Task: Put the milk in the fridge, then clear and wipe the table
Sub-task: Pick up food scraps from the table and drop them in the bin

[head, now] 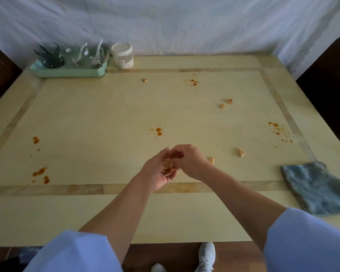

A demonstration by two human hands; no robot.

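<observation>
Sleeves (pixel 71 250) sat lowest; left grip (pixel 157 171) cupped palm-up round gathered crumbs (pixel 168 168), seemingly as a bin. Right grip (pixel 188 160) curled over it, contents untellable. Loose bits (pixel 241 152) lay from 1 to 3 o'clock on the stained surface (pixel 106 114); cloth (pixel 318 189) waited at 4 o'clock for wiping. Milk unseen.

Cupped left hand (pixel 159 173) against right hand (pixel 189 161)

Counting now: five biscuit pieces (pixel 144 80) loose on the table (pixel 106 107), one far, two far right, two near right. More sit in my left hand (pixel 157 173), too bunched to count. Five orange splatter patches (pixel 157 131). Far left: one tray (pixel 71 72), three glass cups (pixel 51 55), two white spoons (pixel 99 46), one jar (pixel 123 55). One cloth (pixel 318 189), near right.
</observation>
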